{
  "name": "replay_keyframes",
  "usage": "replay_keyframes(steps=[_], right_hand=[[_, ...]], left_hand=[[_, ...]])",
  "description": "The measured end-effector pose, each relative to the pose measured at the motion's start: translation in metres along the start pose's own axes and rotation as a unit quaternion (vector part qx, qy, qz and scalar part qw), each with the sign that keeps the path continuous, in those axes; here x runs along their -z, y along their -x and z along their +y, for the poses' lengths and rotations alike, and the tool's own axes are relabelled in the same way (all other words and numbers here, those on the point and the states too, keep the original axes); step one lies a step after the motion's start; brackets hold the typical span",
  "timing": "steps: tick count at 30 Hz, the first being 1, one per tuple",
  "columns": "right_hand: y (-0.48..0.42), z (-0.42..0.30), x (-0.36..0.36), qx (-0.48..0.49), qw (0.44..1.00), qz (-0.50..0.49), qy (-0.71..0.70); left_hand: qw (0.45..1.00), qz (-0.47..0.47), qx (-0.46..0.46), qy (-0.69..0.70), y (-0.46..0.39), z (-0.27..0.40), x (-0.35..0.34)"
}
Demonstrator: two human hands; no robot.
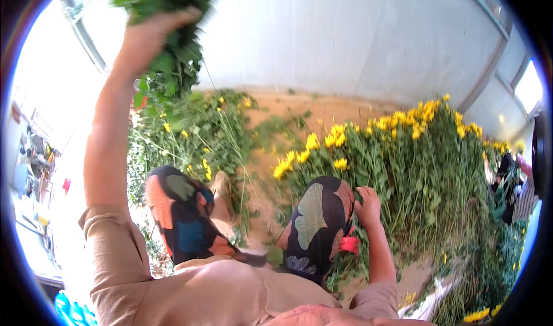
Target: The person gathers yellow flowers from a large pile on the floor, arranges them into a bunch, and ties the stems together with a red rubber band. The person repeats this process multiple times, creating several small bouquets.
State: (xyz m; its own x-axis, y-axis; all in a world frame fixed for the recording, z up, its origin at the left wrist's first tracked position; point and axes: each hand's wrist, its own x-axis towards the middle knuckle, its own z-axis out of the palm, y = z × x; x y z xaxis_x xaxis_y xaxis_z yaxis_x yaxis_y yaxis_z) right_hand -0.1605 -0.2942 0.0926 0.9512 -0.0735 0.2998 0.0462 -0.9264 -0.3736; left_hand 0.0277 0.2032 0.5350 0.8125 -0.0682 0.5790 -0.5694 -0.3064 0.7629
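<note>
My left hand (149, 36) is raised at the upper left, gripping a leafy green bunch of stems (179, 67). The hand and the top of the bunch are blurred, and the bunch's upper end runs out of the picture. Low beside my right knee (317, 213) is my right hand (368, 207), its fingers curled. Whether anything lies between them cannot be seen. Just right of that hand, a large heap of long-stemmed yellow chrysanthemums (406, 175) lies with its blooms towards the wall. Below the raised bunch, green stems and leaves (190, 131) with a few yellow blooms cover the ground.
A pale sheet wall (302, 36) rises beyond the brown ground (272, 105). Something red (349, 245) sits by my right knee. White sheeting (436, 298) lies at the lower right. Blue bottles (73, 308) stand at the lower left. Another person seems partly visible at the far right.
</note>
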Motion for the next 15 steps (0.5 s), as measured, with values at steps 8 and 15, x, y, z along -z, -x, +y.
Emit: replay_keyframes(steps=[8, 15], right_hand=[[-0.035, -0.253, 0.157, 0.296, 0.925, 0.239, -0.017], [-0.066, -0.339, 0.164, 0.451, 0.838, 0.249, 0.182]], left_hand=[[0.894, -0.358, 0.214, -0.166, 0.058, 0.019, -0.071], [0.793, -0.605, 0.062, 0.025, 0.122, -0.034, -0.1]])
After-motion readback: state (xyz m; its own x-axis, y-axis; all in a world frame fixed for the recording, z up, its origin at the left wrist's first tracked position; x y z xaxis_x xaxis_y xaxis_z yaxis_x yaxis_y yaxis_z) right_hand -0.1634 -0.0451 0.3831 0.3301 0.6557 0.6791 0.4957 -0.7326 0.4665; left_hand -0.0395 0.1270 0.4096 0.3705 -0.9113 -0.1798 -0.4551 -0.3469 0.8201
